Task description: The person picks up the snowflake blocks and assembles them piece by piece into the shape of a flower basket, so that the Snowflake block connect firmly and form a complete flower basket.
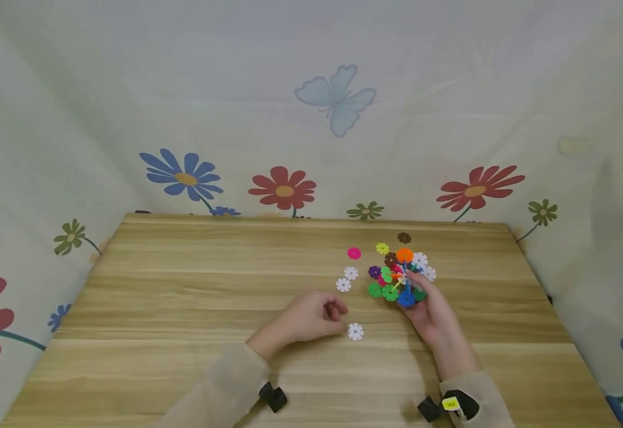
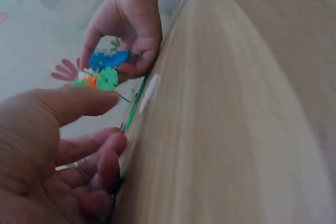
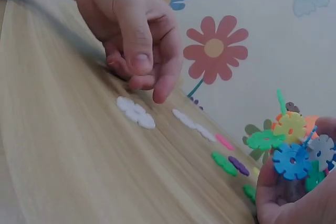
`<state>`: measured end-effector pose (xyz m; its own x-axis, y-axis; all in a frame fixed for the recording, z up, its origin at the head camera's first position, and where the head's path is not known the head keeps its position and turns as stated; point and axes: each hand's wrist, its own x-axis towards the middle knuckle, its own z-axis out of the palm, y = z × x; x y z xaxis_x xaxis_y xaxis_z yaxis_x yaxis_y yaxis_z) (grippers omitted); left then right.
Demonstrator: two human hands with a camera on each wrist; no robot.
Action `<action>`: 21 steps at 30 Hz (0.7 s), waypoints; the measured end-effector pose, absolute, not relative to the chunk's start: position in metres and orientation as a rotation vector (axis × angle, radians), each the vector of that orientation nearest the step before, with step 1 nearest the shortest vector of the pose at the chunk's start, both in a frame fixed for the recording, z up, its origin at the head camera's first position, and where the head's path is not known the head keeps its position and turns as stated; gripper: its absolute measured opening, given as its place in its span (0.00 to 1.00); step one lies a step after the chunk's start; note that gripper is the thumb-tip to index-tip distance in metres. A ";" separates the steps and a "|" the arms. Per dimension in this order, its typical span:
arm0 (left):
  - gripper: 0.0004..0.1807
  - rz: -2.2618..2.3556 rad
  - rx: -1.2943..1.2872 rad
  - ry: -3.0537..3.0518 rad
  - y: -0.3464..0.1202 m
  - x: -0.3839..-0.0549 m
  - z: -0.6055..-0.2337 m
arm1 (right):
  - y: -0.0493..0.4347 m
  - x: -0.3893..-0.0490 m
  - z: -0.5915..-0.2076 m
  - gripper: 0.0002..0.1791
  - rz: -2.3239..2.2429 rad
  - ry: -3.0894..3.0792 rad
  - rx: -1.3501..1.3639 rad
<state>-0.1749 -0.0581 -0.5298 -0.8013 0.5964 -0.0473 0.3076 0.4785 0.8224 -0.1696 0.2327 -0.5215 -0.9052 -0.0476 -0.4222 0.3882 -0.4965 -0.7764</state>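
My right hand (image 1: 436,318) grips a cluster of interlocked plastic snowflake discs (image 1: 406,298). Blue, orange, green, yellow and white discs slot into one another at angles in it, as the right wrist view shows on the cluster (image 3: 292,161). Part of it is hidden behind the fingers. To the left, my left hand (image 1: 311,315) hovers low over the table with its fingers loosely bent. Nothing is between its thumb and fingers (image 2: 86,103). A single white snowflake disc (image 1: 355,331) lies flat just right of its fingertips, apart from them.
Two white discs (image 1: 343,285) and a pink disc (image 1: 354,253) lie on the wooden table (image 1: 210,267). Green, purple, yellow and brown discs (image 1: 404,238) lie around and behind the right hand. A flower-printed curtain (image 1: 424,119) hangs past the table's back edge.
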 end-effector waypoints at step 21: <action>0.11 1.263 0.737 2.352 -0.052 -0.174 -0.523 | 0.206 -0.164 -0.523 0.22 -2.432 1.374 0.401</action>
